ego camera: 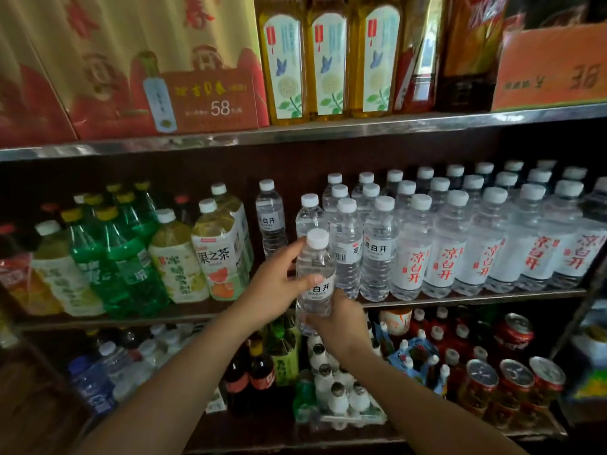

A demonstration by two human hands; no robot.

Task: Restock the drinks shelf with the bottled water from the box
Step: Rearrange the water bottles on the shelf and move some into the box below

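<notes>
Nearest, both hands hold one clear plastic water bottle with a white cap (316, 274) upright before the middle shelf's edge (460, 298): the left hand (274, 287) wraps its side, the right hand (341, 318) cups its base. Behind it, the gap beside the standing row of matching water bottles (377, 247) looks narrow; a tilted entry could topple neighbours. The box is out of view, and far labels blur.
</notes>
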